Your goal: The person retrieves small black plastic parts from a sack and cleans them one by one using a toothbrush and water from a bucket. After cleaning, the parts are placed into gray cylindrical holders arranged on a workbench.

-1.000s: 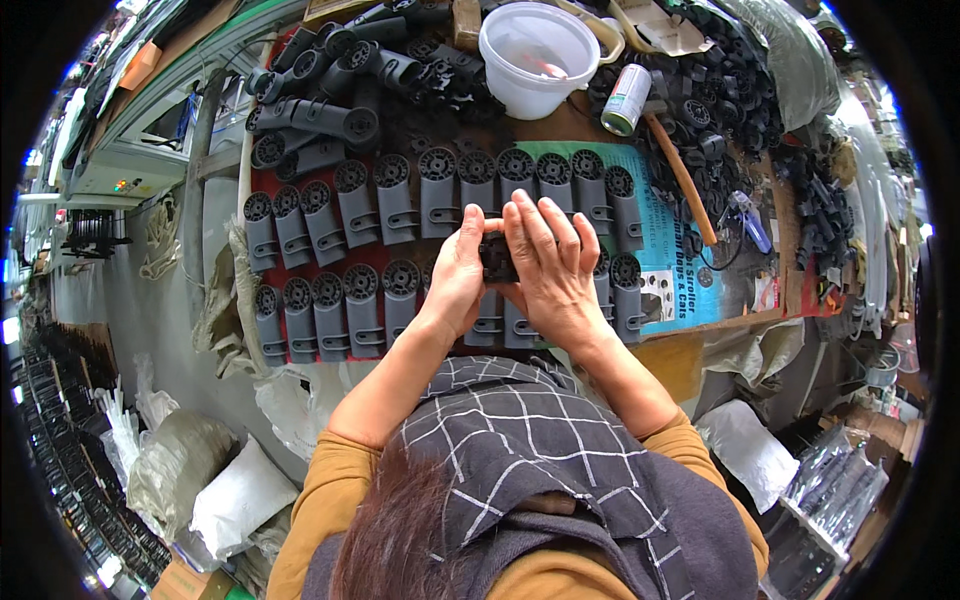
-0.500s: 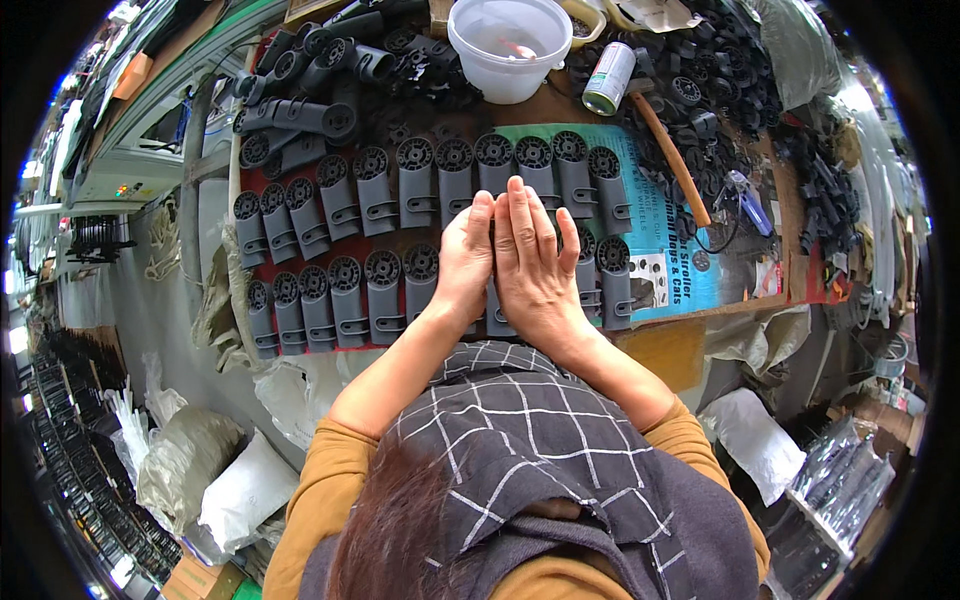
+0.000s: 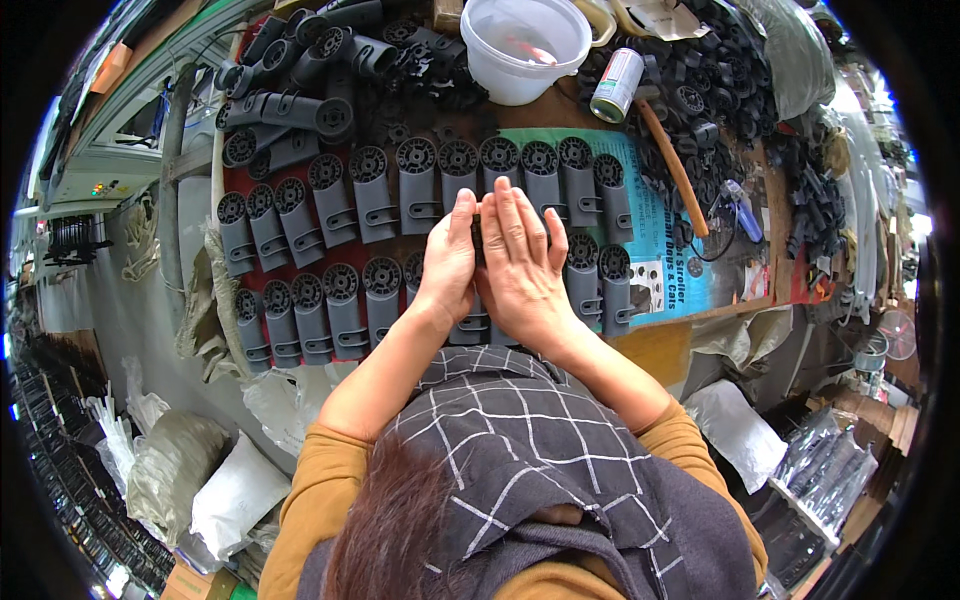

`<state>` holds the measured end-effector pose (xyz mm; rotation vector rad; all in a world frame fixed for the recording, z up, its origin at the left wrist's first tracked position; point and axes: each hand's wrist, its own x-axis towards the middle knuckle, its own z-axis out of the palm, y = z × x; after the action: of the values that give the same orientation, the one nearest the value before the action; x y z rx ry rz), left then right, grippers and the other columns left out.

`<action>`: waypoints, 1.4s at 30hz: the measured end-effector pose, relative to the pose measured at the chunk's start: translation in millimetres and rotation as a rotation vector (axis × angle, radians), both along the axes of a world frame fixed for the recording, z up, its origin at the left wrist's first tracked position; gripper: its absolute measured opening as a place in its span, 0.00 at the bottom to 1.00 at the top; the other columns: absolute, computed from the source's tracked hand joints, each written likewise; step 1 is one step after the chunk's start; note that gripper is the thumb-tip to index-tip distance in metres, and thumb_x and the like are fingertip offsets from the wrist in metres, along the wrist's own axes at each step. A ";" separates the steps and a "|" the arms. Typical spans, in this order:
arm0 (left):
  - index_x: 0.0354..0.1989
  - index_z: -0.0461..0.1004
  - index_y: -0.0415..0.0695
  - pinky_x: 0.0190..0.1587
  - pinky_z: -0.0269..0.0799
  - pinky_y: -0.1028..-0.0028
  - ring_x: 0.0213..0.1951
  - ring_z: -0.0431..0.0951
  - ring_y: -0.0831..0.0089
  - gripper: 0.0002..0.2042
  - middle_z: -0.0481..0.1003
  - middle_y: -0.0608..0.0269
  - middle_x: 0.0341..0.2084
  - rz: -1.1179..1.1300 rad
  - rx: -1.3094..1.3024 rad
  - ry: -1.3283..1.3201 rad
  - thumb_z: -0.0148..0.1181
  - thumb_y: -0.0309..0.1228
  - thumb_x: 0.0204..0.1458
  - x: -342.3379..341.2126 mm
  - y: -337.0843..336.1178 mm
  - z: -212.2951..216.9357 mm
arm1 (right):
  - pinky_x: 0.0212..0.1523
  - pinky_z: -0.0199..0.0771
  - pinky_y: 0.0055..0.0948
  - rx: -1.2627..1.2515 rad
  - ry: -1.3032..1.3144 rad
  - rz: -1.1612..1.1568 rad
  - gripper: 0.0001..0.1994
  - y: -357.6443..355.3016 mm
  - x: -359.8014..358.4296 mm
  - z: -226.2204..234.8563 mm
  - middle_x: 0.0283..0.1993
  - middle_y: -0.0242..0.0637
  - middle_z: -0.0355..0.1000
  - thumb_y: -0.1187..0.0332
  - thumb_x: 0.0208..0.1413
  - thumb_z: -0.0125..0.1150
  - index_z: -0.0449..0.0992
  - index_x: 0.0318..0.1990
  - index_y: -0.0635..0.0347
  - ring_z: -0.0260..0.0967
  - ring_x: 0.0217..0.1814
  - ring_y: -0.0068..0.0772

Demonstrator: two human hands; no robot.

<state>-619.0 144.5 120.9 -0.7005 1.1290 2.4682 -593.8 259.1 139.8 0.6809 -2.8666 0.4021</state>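
Observation:
My left hand [image 3: 448, 262] and my right hand [image 3: 523, 272] are raised over the middle of the table, palms turned toward each other and fingers stretched out. A narrow dark gap shows between them, and no held thing is visible in it. Beneath and beyond the hands stand grey plastic tubular parts with round ribbed ends, in a back row [image 3: 376, 210] and a front row [image 3: 345, 318]. My hands hide some parts in the middle of both rows.
Behind the rows are a translucent white bucket [image 3: 530, 85] and a spray can [image 3: 617, 88]. A wooden handle [image 3: 675, 170] lies beside a heap of black parts [image 3: 695, 95]. More grey tubes [image 3: 300, 112] are piled back left; a blue printed sheet [image 3: 650, 235] lies on the right.
My hands have parted slightly, leaving a gap between the palms. The view has shifted a little, and the parts stay in their rows.

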 end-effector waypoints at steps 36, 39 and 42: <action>0.41 0.75 0.39 0.45 0.72 0.76 0.39 0.75 0.81 0.19 0.76 0.69 0.34 -0.439 -0.610 0.439 0.73 0.29 0.39 -36.8 -74.7 0.5 | 0.47 0.71 0.37 -0.565 -0.170 0.023 0.18 50.1 -201.8 22.0 0.38 0.45 0.72 0.60 0.50 0.66 0.73 0.42 0.64 0.72 0.42 0.42; 0.41 0.74 0.40 0.45 0.71 0.76 0.39 0.75 0.81 0.18 0.75 0.70 0.34 -0.374 -0.572 0.449 0.72 0.29 0.40 -32.8 -67.5 -6.8 | 0.46 0.72 0.42 -0.034 -0.311 -0.155 0.16 48.1 -296.6 -0.8 0.35 0.50 0.77 0.56 0.53 0.58 0.79 0.33 0.63 0.75 0.42 0.48; 0.44 0.72 0.40 0.47 0.71 0.76 0.40 0.75 0.79 0.21 0.74 0.69 0.36 -0.308 -0.453 0.444 0.73 0.28 0.40 -27.7 -61.3 -13.1 | 0.41 0.74 0.44 0.465 -0.576 -0.107 0.16 34.3 -345.7 -27.2 0.36 0.51 0.77 0.58 0.54 0.58 0.81 0.33 0.64 0.76 0.36 0.50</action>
<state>-646.6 83.2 107.9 -0.0574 1.8373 2.1699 -939.6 293.4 112.6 0.5345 -3.5780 -0.1224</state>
